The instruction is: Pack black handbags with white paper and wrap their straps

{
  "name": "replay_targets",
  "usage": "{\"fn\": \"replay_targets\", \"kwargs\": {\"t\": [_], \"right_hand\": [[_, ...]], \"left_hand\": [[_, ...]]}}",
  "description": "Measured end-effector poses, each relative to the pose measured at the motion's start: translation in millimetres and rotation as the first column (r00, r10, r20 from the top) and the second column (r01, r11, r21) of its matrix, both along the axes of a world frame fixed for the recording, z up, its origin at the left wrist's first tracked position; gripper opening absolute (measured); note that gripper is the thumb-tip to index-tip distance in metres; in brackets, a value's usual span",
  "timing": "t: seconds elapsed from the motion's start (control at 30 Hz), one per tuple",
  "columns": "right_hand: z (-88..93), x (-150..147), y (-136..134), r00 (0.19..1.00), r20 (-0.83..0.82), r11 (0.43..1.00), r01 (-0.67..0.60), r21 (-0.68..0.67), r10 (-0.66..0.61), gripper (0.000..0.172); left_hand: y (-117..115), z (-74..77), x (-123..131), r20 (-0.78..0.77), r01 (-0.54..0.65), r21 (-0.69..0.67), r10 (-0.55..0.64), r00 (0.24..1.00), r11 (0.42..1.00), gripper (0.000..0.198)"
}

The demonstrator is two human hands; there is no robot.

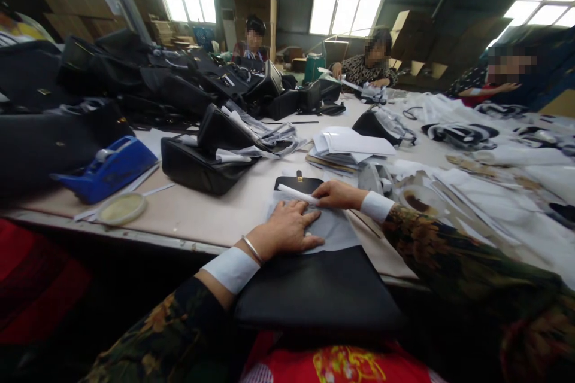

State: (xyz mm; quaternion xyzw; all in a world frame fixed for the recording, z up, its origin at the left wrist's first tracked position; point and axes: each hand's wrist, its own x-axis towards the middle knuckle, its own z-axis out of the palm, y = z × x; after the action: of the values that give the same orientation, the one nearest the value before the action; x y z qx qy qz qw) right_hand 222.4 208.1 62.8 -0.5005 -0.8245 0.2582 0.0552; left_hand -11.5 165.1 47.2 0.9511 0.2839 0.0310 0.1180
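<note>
A black bag (318,290) lies flat at the table's front edge, its near end reaching over my lap. Thin greyish-white tissue paper (339,230) covers its upper part. Beyond the tissue shows a black flap (287,183) with a gold-coloured clasp (299,177). My left hand (287,228) rests flat on the tissue, fingers spread, holding nothing. Across the flap's near side lies a narrow white roll (297,194), seemingly wrapped in paper. The fingers of my right hand (338,194) close on its right end; their tips are partly hidden.
A blue tape dispenser (119,167) and a tape roll (121,208) sit left. Black bags (197,170) are heaped behind. A paper stack (350,142) stands ahead; white sheets and another tape roll (420,198) lie right. Several people sit across the table.
</note>
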Motion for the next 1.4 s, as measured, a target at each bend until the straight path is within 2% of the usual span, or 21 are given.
{"fn": "replay_targets", "kwargs": {"t": [0.17,0.27,0.4,0.53,0.63,0.7,0.77,0.87,1.0,1.1,1.2,1.4], "right_hand": [[10.5,-22.2,11.1,0.998,-0.030,0.967,0.058,0.247,-0.052,0.026],[1.1,-42.2,14.4,0.999,-0.031,0.970,0.022,0.244,-0.015,0.024],[-25.4,-50.6,9.6,0.995,-0.065,0.979,-0.059,0.194,0.073,0.026],[-43.4,-42.3,6.9,0.988,-0.070,0.978,-0.121,0.170,0.134,0.020],[-46.6,-39.4,7.0,0.989,-0.056,0.977,-0.123,0.173,0.135,0.020],[-45.6,-37.3,5.7,0.991,-0.040,0.978,-0.119,0.172,0.127,0.022],[-42.9,-29.9,3.1,0.994,-0.021,0.980,-0.106,0.167,0.111,0.024],[-35.3,-3.3,-2.2,0.999,0.020,0.986,-0.032,0.163,0.029,0.028],[-17.0,48.0,-8.0,0.983,0.088,0.972,0.145,0.187,-0.163,0.030],[-4.4,72.2,-10.6,0.960,0.115,0.952,0.226,0.208,-0.254,0.033],[-4.0,73.0,-11.7,0.957,0.133,0.955,0.230,0.190,-0.257,0.033],[-23.2,50.1,-12.8,0.963,0.180,0.976,0.182,0.120,-0.202,0.039]], "left_hand": [[-1.5,0.7,1.4,-0.007,-0.003,0.060,0.004,1.000,0.998,0.078],[-2.5,0.8,1.0,0.009,-0.011,0.104,0.010,1.000,0.995,0.078],[-4.3,-3.6,-2.7,0.068,-0.025,0.141,0.016,0.998,0.990,0.073],[-5.2,-9.8,-4.2,0.174,-0.060,0.198,0.025,0.984,0.978,0.066],[-4.8,-11.8,-1.4,0.218,-0.172,0.193,0.128,0.967,0.966,0.073],[-4.1,-11.2,1.3,0.179,-0.215,0.142,0.189,0.966,0.966,0.084],[-3.1,-9.3,3.6,0.095,-0.208,0.091,0.200,0.975,0.974,0.084],[-0.8,-6.5,6.0,-0.004,-0.172,0.060,0.173,0.985,0.983,0.077],[2.4,-6.0,8.4,-0.065,-0.150,0.060,0.154,0.986,0.987,0.081],[3.7,-6.5,9.9,-0.093,-0.144,0.069,0.150,0.984,0.987,0.082],[4.0,-6.2,10.8,-0.102,-0.137,0.087,0.145,0.984,0.987,0.083],[2.3,-6.5,11.3,-0.133,-0.150,0.075,0.159,0.978,0.986,0.084]]}}
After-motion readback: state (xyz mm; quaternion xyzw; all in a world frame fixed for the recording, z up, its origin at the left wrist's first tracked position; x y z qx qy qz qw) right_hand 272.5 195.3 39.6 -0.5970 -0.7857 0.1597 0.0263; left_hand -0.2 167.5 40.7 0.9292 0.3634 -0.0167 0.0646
